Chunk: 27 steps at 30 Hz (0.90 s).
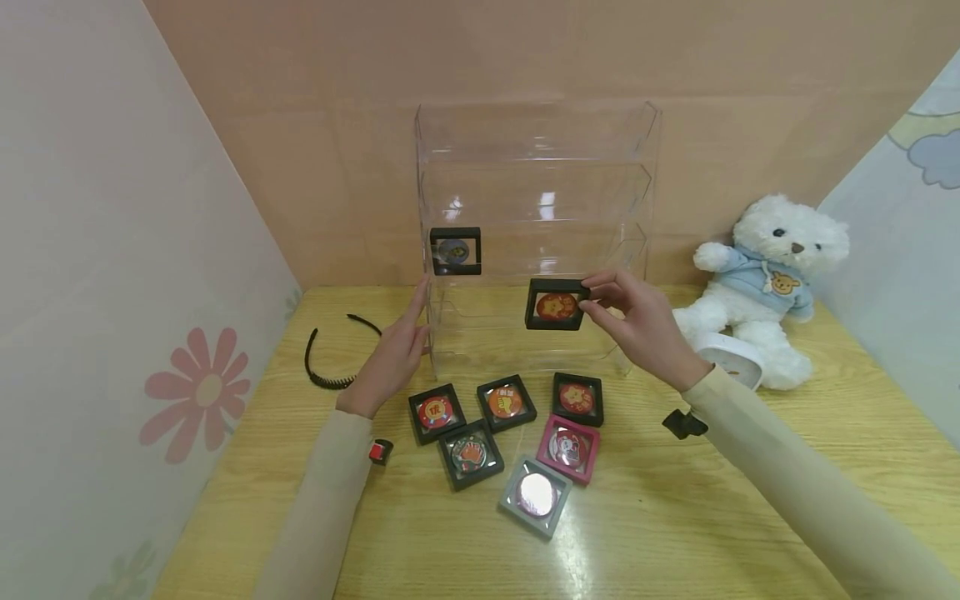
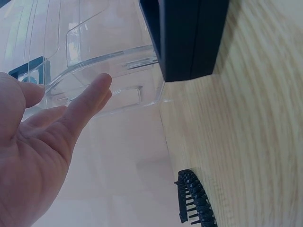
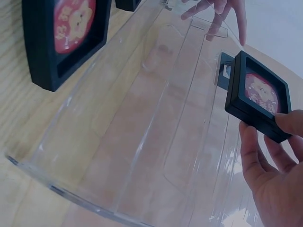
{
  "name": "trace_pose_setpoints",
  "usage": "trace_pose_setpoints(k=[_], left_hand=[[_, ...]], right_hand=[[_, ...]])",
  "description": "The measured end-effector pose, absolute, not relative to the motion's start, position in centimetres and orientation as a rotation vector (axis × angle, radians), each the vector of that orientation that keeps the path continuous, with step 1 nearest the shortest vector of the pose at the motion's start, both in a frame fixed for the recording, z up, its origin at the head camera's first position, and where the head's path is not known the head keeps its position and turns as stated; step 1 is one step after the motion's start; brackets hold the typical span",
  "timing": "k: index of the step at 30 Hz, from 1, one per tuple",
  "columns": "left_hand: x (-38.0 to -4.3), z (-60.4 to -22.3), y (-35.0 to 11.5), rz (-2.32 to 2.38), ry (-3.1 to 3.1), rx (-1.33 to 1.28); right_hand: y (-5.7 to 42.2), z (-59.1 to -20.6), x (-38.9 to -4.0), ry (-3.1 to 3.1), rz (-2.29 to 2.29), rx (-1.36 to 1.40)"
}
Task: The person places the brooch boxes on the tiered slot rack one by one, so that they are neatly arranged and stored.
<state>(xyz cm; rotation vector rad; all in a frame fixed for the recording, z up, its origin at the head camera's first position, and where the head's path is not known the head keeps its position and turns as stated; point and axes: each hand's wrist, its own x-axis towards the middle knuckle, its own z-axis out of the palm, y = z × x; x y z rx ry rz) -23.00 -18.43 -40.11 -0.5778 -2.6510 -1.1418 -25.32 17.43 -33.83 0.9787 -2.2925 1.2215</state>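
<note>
Pinching a black frame (image 1: 557, 305) before a clear rack (image 1: 547, 208)

Holds the black frame in the right hand (image 1: 645, 325), above the table (image 1: 637, 500), with the thumb on its front and the other fingers at its edge and behind. Can make out a red disc (image 3: 261, 93) with a pale flower-like shape inside it. Holds the left hand (image 1: 390, 362) at the left side of the clear rack, with fingers stretched straight and thumb spread away; cannot tell whether touching the plastic.

Has a second black frame (image 1: 455, 252) upright at the left end of a middle tier. Has on the table, in front of the rack, four more black frames (image 1: 471, 454), a pink frame (image 1: 567, 450) and a grey frame (image 1: 536, 496), lying flat and close together. Has a toothed black headband (image 1: 330, 382) left of the rack and, over to the right, a white teddy bear (image 1: 738, 300) in a blue top, seated behind a rounded white object (image 1: 731, 358).
</note>
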Motion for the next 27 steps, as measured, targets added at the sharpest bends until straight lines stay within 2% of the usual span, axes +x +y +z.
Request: trace_pose_setpoints(k=[27], left_hand=[[-22.9, -39.9, -18.4, -1.121, -2.656, -0.577]], right_hand=[[13.8, -31.9, -28.9, -2.250, 1.170, 1.047]])
